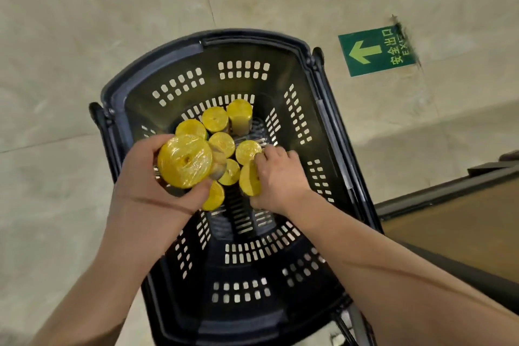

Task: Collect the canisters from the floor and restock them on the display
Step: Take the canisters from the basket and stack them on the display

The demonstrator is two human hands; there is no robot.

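**Basket** (241, 270): black, with slotted walls, standing on the pale floor (84, 36) directly below you.

**Loose canisters** (214, 118): yellow-topped, several, clustered on the basket bottom toward its far side. Most are upright and a few lean.

**Left hand** (137, 177): your fingers and thumb curl round the raised canister (184, 161). It is film-wrapped and held above the left of the cluster, lid facing you.

**Right hand** (280, 174): down inside the basket at the right of the cluster. Your fingers curl over the tilted canister (248, 181) with the thumb under it. It looks like a firm grip, though the fingertips are hidden.

**Exit sign** (376, 50): green with an arrow, on the floor to the far right.

**Brown ledge** (463, 219): near right, beside the basket.
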